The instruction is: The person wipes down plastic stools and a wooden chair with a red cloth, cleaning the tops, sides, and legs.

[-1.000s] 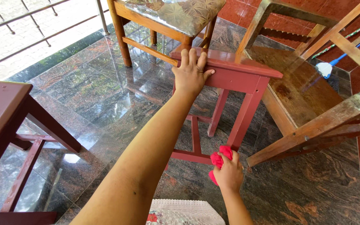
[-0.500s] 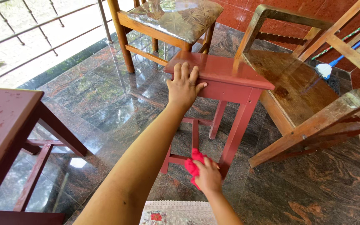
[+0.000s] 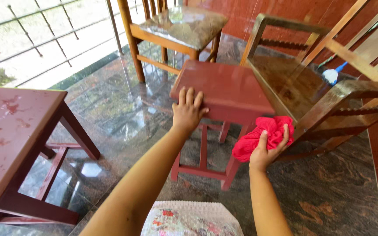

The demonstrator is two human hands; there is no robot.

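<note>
Stool, small red-painted wooden one (image 3: 224,89), centre on floor: left hand (image 3: 188,111) lies flat, fingers spread, on near edge w/ weight steadying it; right hand (image 3: 265,150) clutches bunched red cloth (image 3: 263,133) by right front leg.

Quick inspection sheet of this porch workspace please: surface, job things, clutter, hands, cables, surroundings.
Surface: glossy dark granite floor, reflective, with red tiles at the right edge.
Job's things: small red painted wooden stool, upright; crumpled red cloth beside its front right corner.
Clutter: second red wooden stool at left, paint worn; floral patterned cushion at bottom edge.
Hands: left hand lies flat on the stool's front left edge; right hand has its fingers closed on the red cloth.
Cables: nothing seen.
Surroundings: brown wooden armchair right of the stool; wooden chair with padded seat behind; metal railing at upper left; blue-handled mop behind the armchair.
</note>
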